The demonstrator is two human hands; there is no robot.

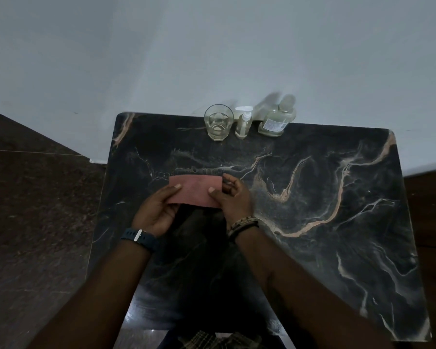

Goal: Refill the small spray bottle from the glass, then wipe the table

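Both hands, left hand (159, 210) and right hand (230, 196), pinch a folded pink cloth (195, 190) mid-worktop, so wiping the black marble worktop (325, 222) looks underway, while the near-empty clear glass (218, 122) and small capped spray bottle (244, 123) at the far edge suggest refilling is done.

The table (337, 248) surface is open to the right of the folded pink cloth (195, 190), through to the right edge. Left of the cloth, a narrower bare strip runs to the left edge. Beyond the cloth, bare surface extends to three obstacles at the far edge: glass (218, 122), small spray bottle (243, 123), larger bottle (277, 117), standing close together against the wall (161, 59).
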